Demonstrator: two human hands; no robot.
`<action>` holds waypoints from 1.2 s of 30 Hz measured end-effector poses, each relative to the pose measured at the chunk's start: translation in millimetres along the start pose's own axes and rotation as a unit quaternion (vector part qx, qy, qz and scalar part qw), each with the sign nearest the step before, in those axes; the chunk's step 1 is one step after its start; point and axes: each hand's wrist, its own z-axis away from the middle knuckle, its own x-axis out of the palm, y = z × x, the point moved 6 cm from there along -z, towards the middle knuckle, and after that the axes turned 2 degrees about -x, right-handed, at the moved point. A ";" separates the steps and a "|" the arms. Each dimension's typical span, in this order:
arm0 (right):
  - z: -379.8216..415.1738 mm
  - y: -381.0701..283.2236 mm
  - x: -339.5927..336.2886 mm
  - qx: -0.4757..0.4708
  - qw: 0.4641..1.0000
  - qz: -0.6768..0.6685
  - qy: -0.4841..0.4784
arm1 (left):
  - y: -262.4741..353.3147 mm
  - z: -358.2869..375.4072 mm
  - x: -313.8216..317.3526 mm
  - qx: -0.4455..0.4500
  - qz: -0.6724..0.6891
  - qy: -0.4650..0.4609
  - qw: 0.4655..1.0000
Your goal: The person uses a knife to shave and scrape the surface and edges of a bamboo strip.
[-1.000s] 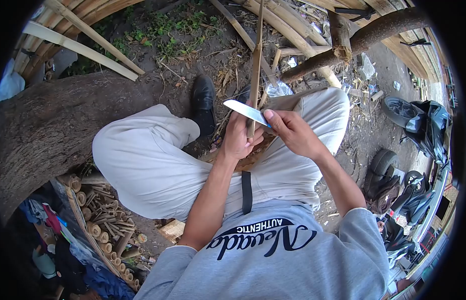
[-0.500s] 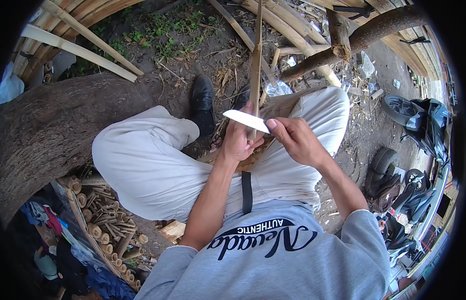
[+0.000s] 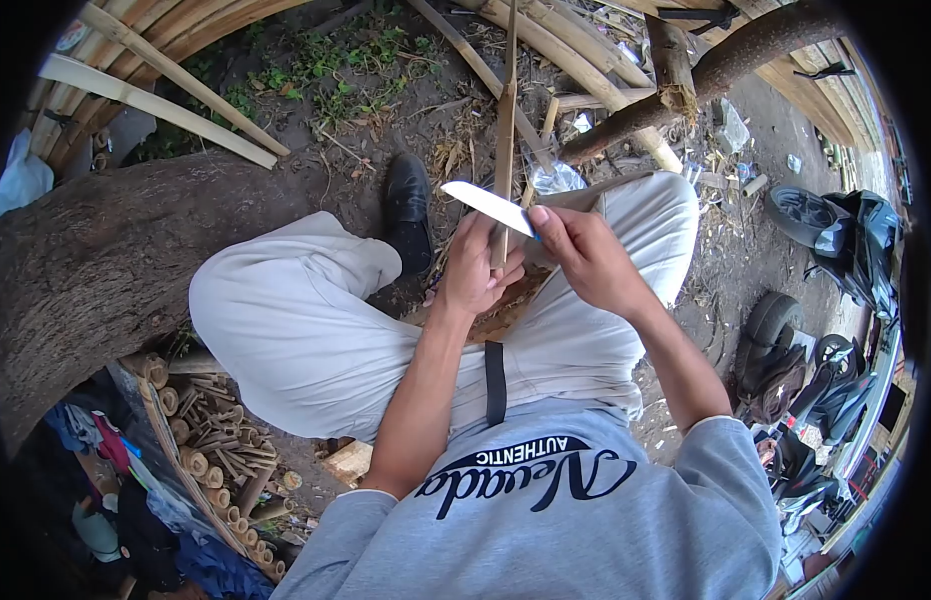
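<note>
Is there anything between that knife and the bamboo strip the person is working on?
Nothing visible. The right hand grips the knife, and its blade lies straight across the bamboo strip, just above the left hand that holds the strip upright. No other stick or scrap lies between them.

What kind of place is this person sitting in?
Probably an outdoor bamboo-craft spot. The person sits on bare dirt beside a big tree trunk, long bamboo poles lie around, and cut bamboo pieces are piled nearby. The right hand holds a knife against a bamboo strip in the left hand.
</note>
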 end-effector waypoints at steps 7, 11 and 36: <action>21.9 -18.3 20.0 -0.046 0.996 0.011 -0.078 | 10.6 -3.8 1.0 0.023 -0.002 -0.017 1.000; 37.2 -27.8 7.3 -0.047 0.997 -0.040 -0.034 | 3.4 -6.4 -6.4 0.025 -0.007 0.019 0.999; 48.2 -15.9 30.9 -0.108 0.985 0.037 -0.128 | 9.7 -0.5 -0.2 0.044 -0.168 0.102 0.980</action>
